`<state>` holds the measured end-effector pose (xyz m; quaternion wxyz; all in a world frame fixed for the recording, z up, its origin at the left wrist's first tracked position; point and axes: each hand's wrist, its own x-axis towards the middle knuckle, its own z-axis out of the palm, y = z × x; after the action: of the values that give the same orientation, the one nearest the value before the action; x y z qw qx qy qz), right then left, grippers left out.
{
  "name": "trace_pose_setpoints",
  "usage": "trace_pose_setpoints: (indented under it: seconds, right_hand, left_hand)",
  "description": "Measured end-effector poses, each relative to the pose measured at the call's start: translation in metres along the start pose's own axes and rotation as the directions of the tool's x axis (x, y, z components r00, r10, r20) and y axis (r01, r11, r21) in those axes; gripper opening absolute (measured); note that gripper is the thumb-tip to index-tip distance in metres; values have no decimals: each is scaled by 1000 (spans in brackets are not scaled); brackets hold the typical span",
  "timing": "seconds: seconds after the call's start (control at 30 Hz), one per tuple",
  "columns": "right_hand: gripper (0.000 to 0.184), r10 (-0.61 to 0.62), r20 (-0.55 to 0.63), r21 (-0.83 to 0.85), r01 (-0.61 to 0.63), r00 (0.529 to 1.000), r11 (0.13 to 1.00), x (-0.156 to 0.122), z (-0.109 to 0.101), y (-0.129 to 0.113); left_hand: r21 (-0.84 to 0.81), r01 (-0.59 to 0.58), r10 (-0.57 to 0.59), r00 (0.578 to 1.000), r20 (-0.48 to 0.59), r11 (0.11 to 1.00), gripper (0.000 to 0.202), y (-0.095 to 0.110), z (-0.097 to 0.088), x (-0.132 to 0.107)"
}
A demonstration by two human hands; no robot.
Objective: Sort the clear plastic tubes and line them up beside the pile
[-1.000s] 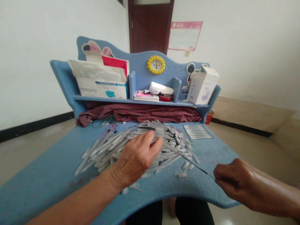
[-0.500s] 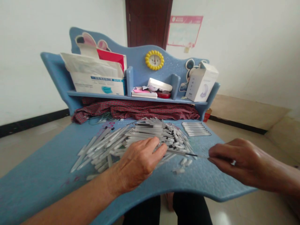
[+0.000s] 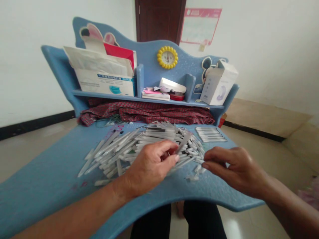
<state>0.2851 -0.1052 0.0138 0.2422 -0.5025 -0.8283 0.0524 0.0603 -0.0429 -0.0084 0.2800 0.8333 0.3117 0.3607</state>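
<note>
My left hand [image 3: 156, 166] is closed in a pinch around a translucent pen barrel [image 3: 183, 143], which slants up and away to the right. Whether a refill sits inside is too blurred to tell. Close by on the right, my right hand [image 3: 226, 167] has its thumb and fingertips pressed together; anything between them is too small to make out. Beneath and behind the left hand spreads a large heap of white pen barrels [image 3: 112, 149]. Small white and black pen parts [image 3: 189, 146] lie at the heap's right side. Several small clear caps [image 3: 198, 170] rest near my right fingertips.
A neat row of pens [image 3: 210, 134] lies at the right of the blue desk [image 3: 57, 159]. Behind the heap is a checked cloth [image 3: 149, 113]. The shelf above holds a mask box [image 3: 99, 79], a red tin [image 3: 177, 96] and a white box [image 3: 219, 83].
My right hand has moved left, closer to my left hand. The thin, dark-tipped rod stretched between them no longer shows. The barrel in my left hand now points upward.
</note>
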Motion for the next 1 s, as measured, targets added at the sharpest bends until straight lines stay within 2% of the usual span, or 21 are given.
trace_pose_setpoints:
  seconds: [0.07, 0.13, 0.23, 0.37, 0.6, 0.77, 1.0]
  right_hand:
    - [18, 29, 194, -23, -25, 981, 999, -3, 9, 8]
    - [17, 50, 301, -47, -38, 952, 998, -5, 18, 13]
    - [17, 82, 352, -64, -64, 932, 996, -5, 27, 17]
    - [13, 106, 390, -122, -63, 915, 991, -3, 32, 16]
    - [13, 119, 401, -144, -66, 908, 987, 1, 32, 14]
    - [12, 94, 369, -147, -42, 925, 988, 11, 35, 11]
    - [15, 170, 276, -332, -72, 946, 941, 33, 37, 36]
  left_hand:
    - [-159, 124, -125, 992, 4, 980, 8, 2, -1, 2]
    - [-278, 190, -196, 980, 4, 941, 7, 3, -3, 4]
    - [-377, 233, -254, 967, -7, 896, 5, 4, -4, 7]
    - [-400, 267, -302, 953, -27, 877, 6, 1, -5, 9]
    - [-432, 283, -312, 950, 3, 857, 5, -3, -5, 9]
    - [-417, 273, -323, 945, -51, 867, 6, -3, -7, 12]
    - [-403, 254, -313, 946, -85, 879, 5, -4, -9, 12]
